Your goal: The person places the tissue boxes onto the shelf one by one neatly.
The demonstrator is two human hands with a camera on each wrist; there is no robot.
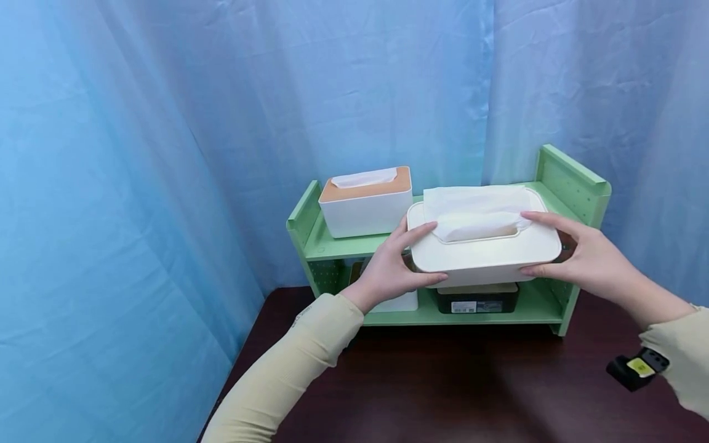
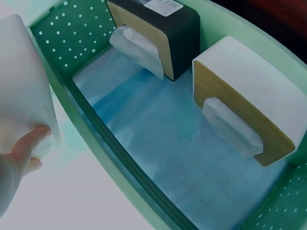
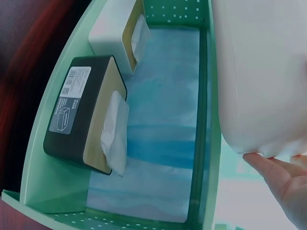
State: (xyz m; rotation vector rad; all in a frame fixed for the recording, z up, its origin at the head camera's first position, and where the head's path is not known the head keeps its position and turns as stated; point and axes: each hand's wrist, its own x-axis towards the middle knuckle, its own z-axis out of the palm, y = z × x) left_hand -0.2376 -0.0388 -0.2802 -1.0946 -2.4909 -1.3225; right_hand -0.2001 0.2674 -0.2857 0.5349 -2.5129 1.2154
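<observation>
Both hands hold a white tissue box (image 1: 482,253) with rounded corners, one at each end. A white tissue sticks out of the slot in its lid, which is tilted toward me. At the left end, the left hand (image 1: 388,271) grips with thumb and fingers spread over the lid and side. The right hand (image 1: 595,261) does likewise at the right end. In the head view the box covers part of the green two-tier shelf (image 1: 343,250). Each wrist view shows only part of the box (image 2: 24,81), close to the shelf's upper tier; whether it touches is unclear.
A white tissue box with a wood-coloured lid (image 1: 368,212) stands on the upper tier at left. The lower tier holds a black tissue box (image 3: 72,105) and a white wood-lidded one (image 2: 259,72). Raised end panels (image 1: 578,178) flank the shelf. It stands on a dark table (image 1: 443,381) before blue curtains.
</observation>
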